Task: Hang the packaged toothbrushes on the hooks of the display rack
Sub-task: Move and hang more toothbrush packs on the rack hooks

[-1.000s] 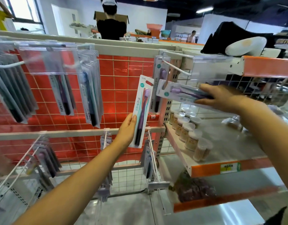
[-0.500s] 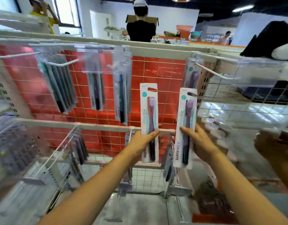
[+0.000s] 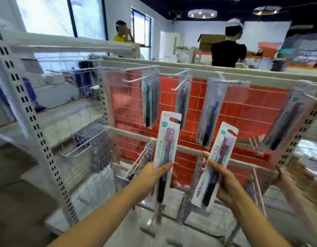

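A: Left hand (image 3: 148,179)?
B: Grips one packaged toothbrush (image 3: 165,150) upright, near the red rack (image 3: 243,111).
A: Right hand (image 3: 227,184)?
B: Grips a second pack (image 3: 214,164) (tilted right), both unhung.

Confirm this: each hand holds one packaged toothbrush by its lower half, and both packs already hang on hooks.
Not quite. In the head view the left hand and right hand each hold a pack low down, but neither pack hangs on a hook yet.
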Action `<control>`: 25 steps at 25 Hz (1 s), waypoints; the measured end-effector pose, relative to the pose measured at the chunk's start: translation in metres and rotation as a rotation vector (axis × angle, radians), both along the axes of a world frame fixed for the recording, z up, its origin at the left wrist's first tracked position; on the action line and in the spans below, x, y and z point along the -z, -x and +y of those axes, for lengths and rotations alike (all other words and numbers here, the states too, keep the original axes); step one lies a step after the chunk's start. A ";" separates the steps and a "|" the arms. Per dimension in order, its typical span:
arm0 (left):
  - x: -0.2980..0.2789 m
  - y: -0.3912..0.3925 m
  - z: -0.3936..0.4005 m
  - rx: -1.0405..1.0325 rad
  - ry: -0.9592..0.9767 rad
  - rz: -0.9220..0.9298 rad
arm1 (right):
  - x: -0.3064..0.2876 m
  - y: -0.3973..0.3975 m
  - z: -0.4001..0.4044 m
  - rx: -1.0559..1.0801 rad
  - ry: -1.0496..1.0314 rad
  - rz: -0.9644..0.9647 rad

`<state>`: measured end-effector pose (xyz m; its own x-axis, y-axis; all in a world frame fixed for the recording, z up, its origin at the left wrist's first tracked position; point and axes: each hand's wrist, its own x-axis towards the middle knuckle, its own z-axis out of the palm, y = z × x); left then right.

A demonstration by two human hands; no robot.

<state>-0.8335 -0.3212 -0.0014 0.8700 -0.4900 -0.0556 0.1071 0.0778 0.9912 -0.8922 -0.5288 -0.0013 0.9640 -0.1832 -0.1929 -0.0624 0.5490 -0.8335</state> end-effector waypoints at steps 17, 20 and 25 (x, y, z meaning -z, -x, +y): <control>-0.005 -0.052 0.142 0.062 0.044 -0.028 | -0.004 -0.040 0.155 0.089 0.393 0.090; -0.007 -0.063 0.123 0.069 0.042 -0.072 | -0.008 -0.046 0.137 0.118 0.463 0.070; -0.019 -0.085 0.075 0.105 0.010 -0.121 | -0.013 -0.057 0.098 0.094 0.486 0.063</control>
<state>-0.7485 -0.2465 0.0172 0.8137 -0.5790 0.0517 -0.0048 0.0822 0.9966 -0.8355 -0.4309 0.0114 0.9281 -0.3522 -0.1210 -0.0896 0.1041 -0.9905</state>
